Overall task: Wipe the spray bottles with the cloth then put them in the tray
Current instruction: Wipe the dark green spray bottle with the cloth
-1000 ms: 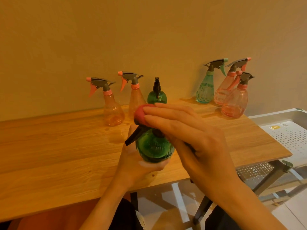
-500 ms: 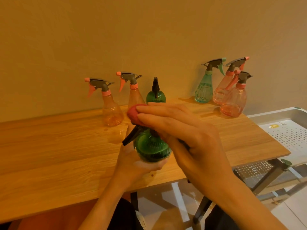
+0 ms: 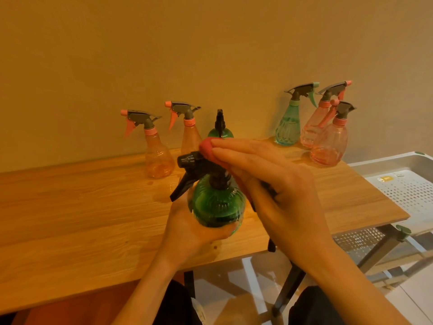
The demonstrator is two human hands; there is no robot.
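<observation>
Meanwhile, the left hand [image 3: 187, 228] cupped the green bottle [image 3: 216, 202] above the table [image 3: 70, 219], fingers curled beneath; the right hand [image 3: 276, 184], fingers straight, pressed a red cloth [image 3: 207, 150] onto its black sprayer [image 3: 194, 164].

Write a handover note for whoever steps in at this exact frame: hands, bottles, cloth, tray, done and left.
Left hand grips the dark green bottle from below, above the table.
Right hand presses the red cloth on its black sprayer head, fingers straight.
Six bottles stand by the wall, among them the teal bottle.
White tray, at right, shows no bottle in its visible part.
Left: finish this wipe, tray it, then the other six.
</observation>
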